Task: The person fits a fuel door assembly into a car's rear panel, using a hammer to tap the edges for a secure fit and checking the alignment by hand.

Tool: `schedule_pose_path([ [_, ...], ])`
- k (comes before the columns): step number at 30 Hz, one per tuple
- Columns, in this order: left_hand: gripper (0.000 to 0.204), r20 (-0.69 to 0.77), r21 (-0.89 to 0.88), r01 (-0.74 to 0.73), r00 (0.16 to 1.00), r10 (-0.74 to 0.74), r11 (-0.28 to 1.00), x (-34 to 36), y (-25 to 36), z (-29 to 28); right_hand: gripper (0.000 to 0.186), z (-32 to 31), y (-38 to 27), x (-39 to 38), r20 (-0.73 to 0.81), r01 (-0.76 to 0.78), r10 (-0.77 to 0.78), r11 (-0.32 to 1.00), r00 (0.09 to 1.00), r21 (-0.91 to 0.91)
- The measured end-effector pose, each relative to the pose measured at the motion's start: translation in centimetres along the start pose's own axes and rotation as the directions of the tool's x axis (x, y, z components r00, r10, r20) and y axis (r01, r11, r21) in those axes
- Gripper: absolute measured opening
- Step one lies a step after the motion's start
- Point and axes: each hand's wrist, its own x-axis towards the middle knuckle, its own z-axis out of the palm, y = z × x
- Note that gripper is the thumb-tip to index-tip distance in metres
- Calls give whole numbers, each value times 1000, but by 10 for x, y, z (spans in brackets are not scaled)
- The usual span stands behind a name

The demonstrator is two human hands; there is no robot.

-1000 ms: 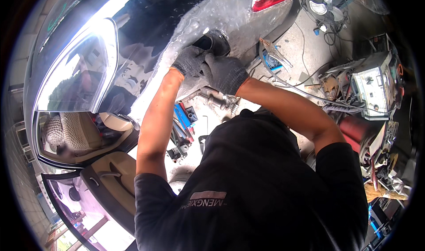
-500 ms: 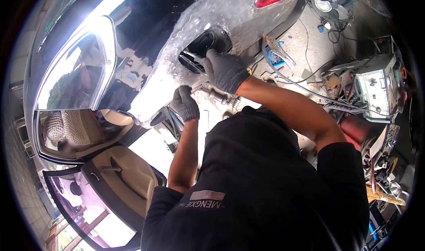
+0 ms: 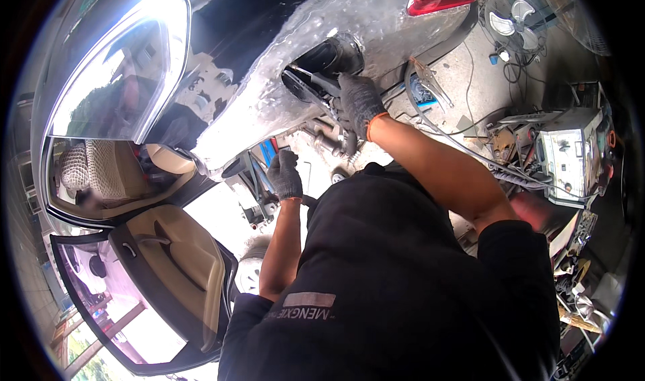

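A dark car with a bare, sanded grey rear panel (image 3: 262, 102) fills the upper middle. Its wheel arch opening (image 3: 339, 55) shows black inside. My right hand (image 3: 361, 102), in a dark grey knit glove, is closed round a slim grey tool (image 3: 325, 83) whose narrow end points into the arch; its exact kind is unclear. Below the panel's lower edge, apart from it, my left hand (image 3: 285, 178) in a matching glove is closed. Whatever it may hold is hidden by the fingers. Metal suspension parts (image 3: 327, 142) show between my hands.
An open car door (image 3: 178, 260) stands at lower left. At the upper right are a red tail lamp (image 3: 443, 1), a floor fan (image 3: 516, 21) and locking pliers (image 3: 430, 82). A cable (image 3: 437, 131) runs toward a boxy machine (image 3: 568, 156) on the right.
The view has shifted, so the car sits further right and the door lower left. My left hand has come down away from the panel; my right hand has drawn back slightly from the arch.
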Motion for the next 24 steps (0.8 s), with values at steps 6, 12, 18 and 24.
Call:
schedule_pose_path([
  [6, 27, 9, 10, 18, 1000, -18, 1000, -9, -8, -6, 24, -7, -35, -30, 520, 634, -627, -53, 581, -772],
  [12, 30, 37, 83, 38, 998, -41, 996, -8, 9, 3, 31, -7, -22, -20, 131, 576, -596, 660, 792, -483],
  [18, 30, 78, 43, 5, 997, -9, 999, -5, 16, 10, 32, -21, -24, -37, 496, 775, -786, -34, 370, -632],
  [24, 27, 80, -4, 71, 994, -71, 997, -10, 0, 9, 34, -2, -15, -27, 29, 375, -375, 911, 926, -171],
])
